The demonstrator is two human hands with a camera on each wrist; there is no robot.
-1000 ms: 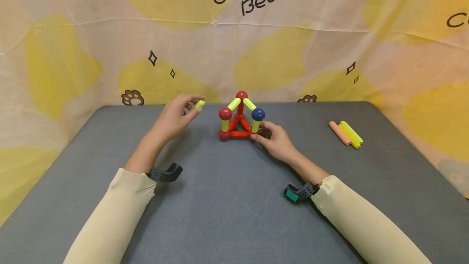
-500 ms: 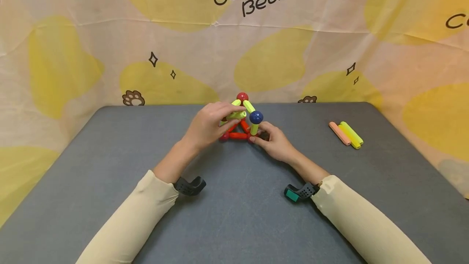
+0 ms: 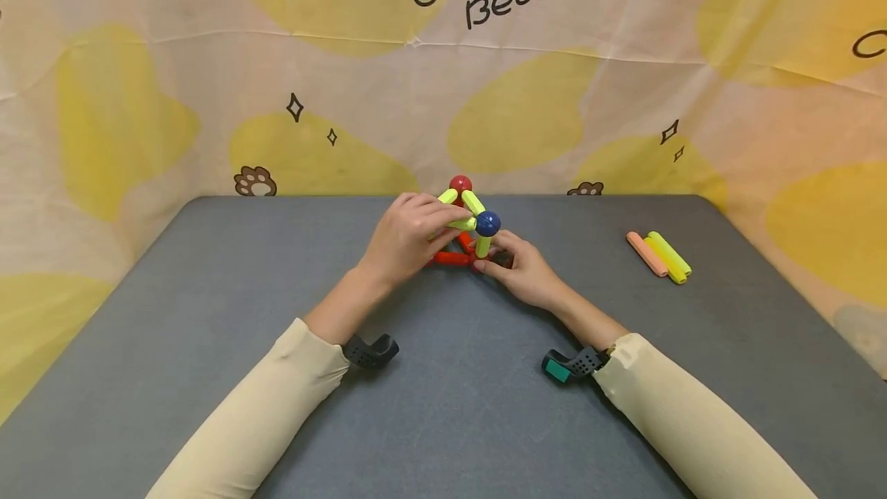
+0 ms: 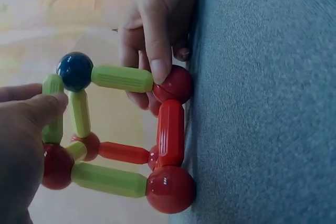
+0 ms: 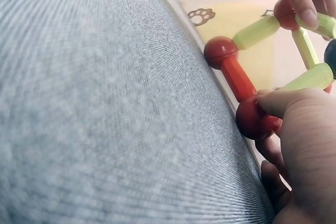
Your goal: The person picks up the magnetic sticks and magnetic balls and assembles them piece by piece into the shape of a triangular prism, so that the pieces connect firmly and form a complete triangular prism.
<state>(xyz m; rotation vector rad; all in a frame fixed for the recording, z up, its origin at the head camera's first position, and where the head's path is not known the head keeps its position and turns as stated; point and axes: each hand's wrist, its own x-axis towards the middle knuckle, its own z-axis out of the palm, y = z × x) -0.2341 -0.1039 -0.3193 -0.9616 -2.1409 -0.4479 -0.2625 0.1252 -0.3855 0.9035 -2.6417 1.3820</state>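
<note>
A frame of magnetic rods and balls stands on the table, with red rods (image 3: pixel 452 259) along its base and light green rods above. My left hand (image 3: pixel 405 241) pinches a light green magnetic rod (image 4: pixel 52 129) at the frame's upper front. In the left wrist view, this rod spans from a red ball (image 4: pixel 58 167) to the blue ball (image 4: pixel 75 72), touching or nearly touching the blue one. My right hand (image 3: pixel 524 272) holds the red ball (image 5: pixel 254 119) at the lower right corner between thumb and fingers. From the head view, my left hand hides the frame's left front part.
On the grey table (image 3: pixel 443 406), an orange rod (image 3: pixel 647 254) and two yellowish rods (image 3: pixel 670 256) lie together at the right. A patterned cloth (image 3: pixel 388 114) hangs behind the table's far edge. Each wrist wears a dark band (image 3: pixel 370 351).
My left hand has moved right with the light green rod, from beside the frame to its upper front, bringing the rod's end to the blue ball. My right hand keeps its hold.
</note>
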